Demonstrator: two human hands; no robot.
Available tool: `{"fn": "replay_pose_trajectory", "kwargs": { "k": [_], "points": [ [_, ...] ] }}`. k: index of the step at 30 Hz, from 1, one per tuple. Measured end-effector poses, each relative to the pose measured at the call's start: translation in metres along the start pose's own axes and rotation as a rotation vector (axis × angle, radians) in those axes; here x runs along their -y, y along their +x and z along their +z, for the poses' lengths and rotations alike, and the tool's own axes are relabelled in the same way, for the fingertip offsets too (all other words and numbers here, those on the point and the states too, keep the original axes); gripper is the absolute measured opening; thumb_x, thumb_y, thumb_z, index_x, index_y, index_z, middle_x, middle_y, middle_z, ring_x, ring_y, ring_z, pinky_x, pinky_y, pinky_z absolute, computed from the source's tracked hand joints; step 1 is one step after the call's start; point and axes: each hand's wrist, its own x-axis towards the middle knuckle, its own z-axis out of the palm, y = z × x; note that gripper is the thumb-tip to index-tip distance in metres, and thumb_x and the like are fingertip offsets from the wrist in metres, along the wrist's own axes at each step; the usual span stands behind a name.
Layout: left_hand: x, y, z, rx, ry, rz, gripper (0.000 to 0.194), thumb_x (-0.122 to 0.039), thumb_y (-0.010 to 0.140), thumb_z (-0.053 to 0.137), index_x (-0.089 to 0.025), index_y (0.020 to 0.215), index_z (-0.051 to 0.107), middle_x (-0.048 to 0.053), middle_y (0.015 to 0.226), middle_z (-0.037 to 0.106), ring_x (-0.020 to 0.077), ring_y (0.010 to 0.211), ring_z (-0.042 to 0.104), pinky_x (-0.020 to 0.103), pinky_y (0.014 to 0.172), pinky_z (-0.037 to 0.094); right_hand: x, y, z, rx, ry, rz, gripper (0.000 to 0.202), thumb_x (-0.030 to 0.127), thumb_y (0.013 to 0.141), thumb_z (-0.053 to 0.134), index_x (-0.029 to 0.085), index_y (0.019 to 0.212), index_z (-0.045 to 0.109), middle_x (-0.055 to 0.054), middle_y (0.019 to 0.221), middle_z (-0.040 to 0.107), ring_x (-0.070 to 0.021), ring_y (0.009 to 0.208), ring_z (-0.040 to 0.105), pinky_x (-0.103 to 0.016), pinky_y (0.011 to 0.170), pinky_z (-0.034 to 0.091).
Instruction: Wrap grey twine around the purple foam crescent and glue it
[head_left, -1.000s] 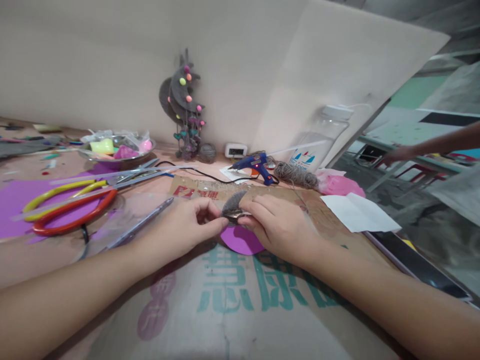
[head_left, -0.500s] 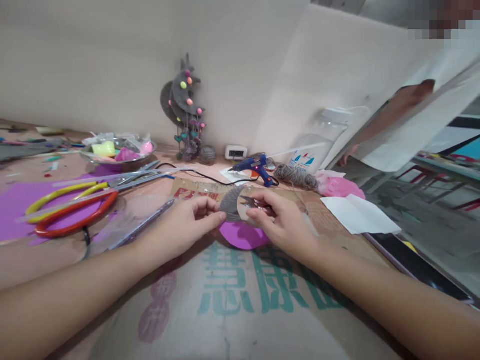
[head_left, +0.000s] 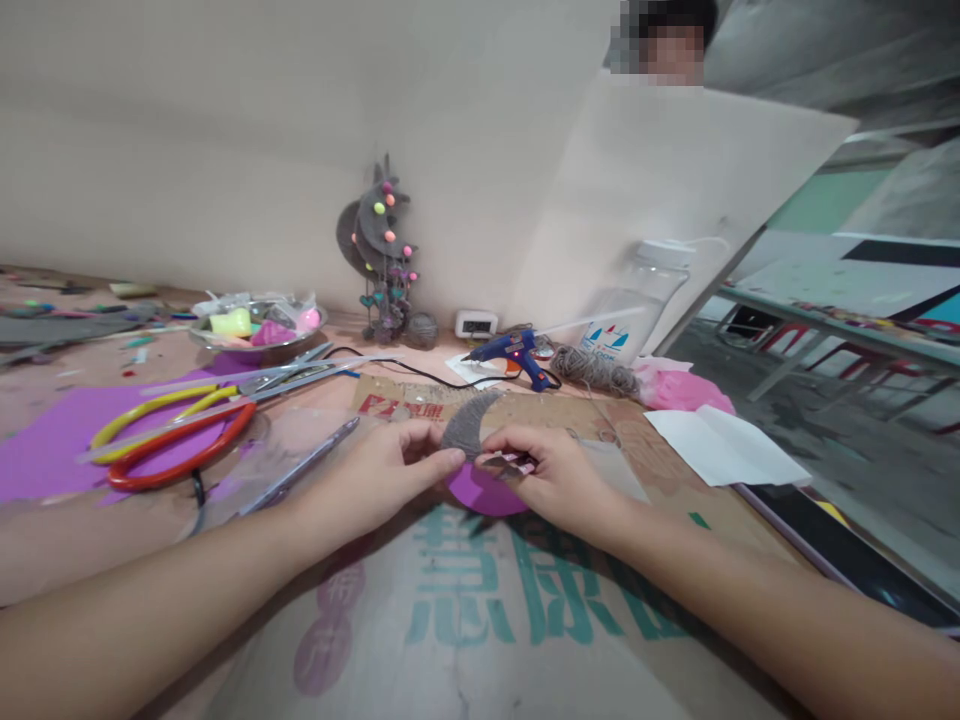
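My left hand (head_left: 397, 465) pinches the lower end of a grey, yarn-wrapped crescent (head_left: 466, 428) between thumb and fingers. The crescent's tip points up and to the right. My right hand (head_left: 551, 475) is closed around small thread snips (head_left: 510, 464), whose short dark blades point left, close to the crescent's lower edge. Part of the snips is hidden by my fingers. Beneath both hands a purple round piece (head_left: 487, 492) lies on the cardboard (head_left: 375, 620) with printed characters.
A blue glue gun (head_left: 517, 352) stands behind my hands, near grey yarn (head_left: 592, 370) and a plastic bottle (head_left: 634, 300). Large scissors (head_left: 180, 440) lie left. A metal bowl (head_left: 259, 345), a crescent ornament (head_left: 382, 240) and a small clock (head_left: 476, 324) stand along the wall.
My right hand has turned, bringing the snips lower and flatter beside the crescent. The view has shifted, and the person behind the partition now appears farther left.
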Motion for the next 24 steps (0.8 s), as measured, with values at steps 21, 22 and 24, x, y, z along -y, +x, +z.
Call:
{"fn": "replay_pose_trajectory", "kwargs": {
  "k": [21,22,24],
  "points": [
    [0.0010,0.0004,-0.0018,0.076,-0.003,0.037,0.026,-0.041,0.082,0.051,-0.017,0.080,0.060,-0.004,0.065,0.050,0.0092,0.055,0.040,0.020,0.051,0.030,0.0069,0.0031,0.0004,0.077,0.212,0.056,0.012,0.025,0.081,0.055,0.017,0.079,0.063,0.001,0.069,0.060,-0.0098,0.060,0.052,-0.019,0.055,0.039],
    [0.0006,0.0007,-0.0018,0.082,-0.044,0.039,0.025,-0.041,0.082,0.051,-0.017,0.079,0.060,-0.005,0.064,0.049,0.0087,0.054,0.039,0.019,0.050,0.030,0.0075,0.0030,-0.0005,0.063,0.215,0.067,0.012,0.026,0.081,0.054,0.017,0.080,0.062,0.001,0.070,0.060,-0.0101,0.061,0.053,-0.020,0.055,0.040],
    [0.0000,0.0014,-0.0018,0.091,-0.109,0.041,0.024,-0.040,0.082,0.052,-0.017,0.078,0.059,-0.005,0.062,0.049,0.0081,0.053,0.038,0.019,0.050,0.030,0.0074,0.0029,-0.0030,-0.011,0.186,0.078,0.013,0.027,0.082,0.053,0.017,0.081,0.060,0.000,0.072,0.060,-0.0111,0.063,0.053,-0.020,0.056,0.040]
  ]
}}
